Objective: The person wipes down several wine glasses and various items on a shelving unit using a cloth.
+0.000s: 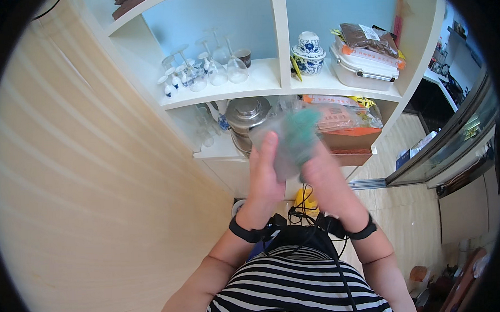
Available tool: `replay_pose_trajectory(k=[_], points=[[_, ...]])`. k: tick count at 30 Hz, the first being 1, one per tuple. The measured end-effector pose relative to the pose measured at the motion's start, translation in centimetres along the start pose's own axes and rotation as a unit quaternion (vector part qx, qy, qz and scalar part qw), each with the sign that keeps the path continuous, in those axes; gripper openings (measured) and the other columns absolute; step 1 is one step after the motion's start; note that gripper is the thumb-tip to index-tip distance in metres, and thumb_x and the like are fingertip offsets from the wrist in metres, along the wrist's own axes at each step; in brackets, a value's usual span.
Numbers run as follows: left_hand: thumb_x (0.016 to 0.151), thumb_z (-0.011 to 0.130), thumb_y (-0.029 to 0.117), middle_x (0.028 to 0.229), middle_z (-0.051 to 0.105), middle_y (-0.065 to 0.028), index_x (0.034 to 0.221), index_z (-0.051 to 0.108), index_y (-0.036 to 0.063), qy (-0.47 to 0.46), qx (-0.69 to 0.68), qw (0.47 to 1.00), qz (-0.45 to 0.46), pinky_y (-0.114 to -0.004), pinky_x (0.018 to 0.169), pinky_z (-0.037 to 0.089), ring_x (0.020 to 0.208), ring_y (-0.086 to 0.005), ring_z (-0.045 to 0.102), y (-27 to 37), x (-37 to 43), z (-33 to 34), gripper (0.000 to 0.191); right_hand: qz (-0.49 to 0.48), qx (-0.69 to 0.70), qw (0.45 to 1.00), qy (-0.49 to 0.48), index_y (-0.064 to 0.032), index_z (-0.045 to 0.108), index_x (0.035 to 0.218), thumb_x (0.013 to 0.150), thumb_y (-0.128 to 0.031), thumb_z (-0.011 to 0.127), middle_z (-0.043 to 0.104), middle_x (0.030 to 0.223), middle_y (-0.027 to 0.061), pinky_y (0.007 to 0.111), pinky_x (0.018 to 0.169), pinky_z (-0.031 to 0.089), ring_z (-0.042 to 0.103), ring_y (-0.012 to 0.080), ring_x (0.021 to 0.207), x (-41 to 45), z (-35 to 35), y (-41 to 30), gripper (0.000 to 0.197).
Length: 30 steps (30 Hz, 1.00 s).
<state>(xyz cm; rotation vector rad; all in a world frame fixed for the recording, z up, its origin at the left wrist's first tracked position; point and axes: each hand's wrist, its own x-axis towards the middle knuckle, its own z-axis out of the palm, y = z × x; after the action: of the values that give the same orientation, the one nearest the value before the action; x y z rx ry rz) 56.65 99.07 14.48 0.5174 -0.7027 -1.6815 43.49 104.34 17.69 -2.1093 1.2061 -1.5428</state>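
Observation:
Between my hands, in front of the shelf, is a blurred, translucent container or bag [281, 154]. My left hand [267, 167] grips its left side, thumb up. A green cloth or similar soft item [301, 130] lies against its right side, and my right hand [324, 175] is closed on it from below; motion blur hides its exact kind. Behind my left hand stands a lidded stainless steel pot [248, 114]. Plastic packages [336, 116] rest on a brown box [350, 141] beyond my right hand.
An upper shelf [226, 94] holds upturned stemmed glasses [217, 71], a blue-and-white porcelain jar [308, 63] and a lidded clear container [363, 73]. A wall [109, 183] rises at left. Cables hang near a yellow object [306, 201] below; a sliding glass door [450, 147] is at right.

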Motion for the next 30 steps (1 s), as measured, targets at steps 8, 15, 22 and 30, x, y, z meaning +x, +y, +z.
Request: replay_pose_trajectory(k=[8,15,22,30], points=[[0.072,0.083,0.02,0.127,0.053,-0.0102,0.136,0.035,0.0016,-0.159,0.212,0.954,0.14,-0.034,0.1,0.043,0.118,-0.0181,0.051,-0.6,-1.1,-1.3,0.082,0.046,0.096,0.988,-0.109,-0.0018,0.05,0.137,0.099,-0.022,0.046,0.042,0.147,0.0203,0.04,0.113,0.028,0.038,0.0345,0.138,4.0,-1.8,1.3,0.043],[0.062,0.088,0.02,0.126,0.053,-0.0135,0.137,0.035,-0.0011,-0.191,0.474,0.826,0.236,-0.036,0.096,0.046,0.113,-0.0216,0.056,-0.7,-0.8,-1.2,0.094,0.128,0.001,0.973,-0.192,-0.0002,0.064,0.118,0.098,-0.023,0.051,0.06,0.123,0.0217,0.038,0.097,0.043,0.057,0.0323,0.116,5.5,-2.0,1.4,0.033],[0.058,0.089,0.026,0.107,0.059,-0.0172,0.12,0.049,-0.0032,-0.139,0.496,0.779,0.358,-0.041,0.081,0.05,0.094,-0.0353,0.061,-1.7,-0.6,-0.8,0.08,0.203,0.071,0.967,-0.135,0.0027,0.064,0.11,0.097,-0.022,0.053,0.066,0.109,0.0229,0.04,0.088,0.048,0.064,0.0358,0.102,4.9,-1.5,3.0,0.03],[0.054,0.089,0.027,0.106,0.059,-0.0197,0.121,0.049,-0.0022,-0.113,0.569,0.705,0.408,-0.042,0.077,0.051,0.09,-0.0374,0.061,-0.9,-0.6,-0.6,0.083,-0.03,-0.091,0.989,-0.112,-0.0059,0.06,0.124,0.094,-0.017,0.055,0.048,0.141,0.0199,0.045,0.11,0.034,0.039,0.0407,0.136,1.8,-2.1,-0.2,0.032]])
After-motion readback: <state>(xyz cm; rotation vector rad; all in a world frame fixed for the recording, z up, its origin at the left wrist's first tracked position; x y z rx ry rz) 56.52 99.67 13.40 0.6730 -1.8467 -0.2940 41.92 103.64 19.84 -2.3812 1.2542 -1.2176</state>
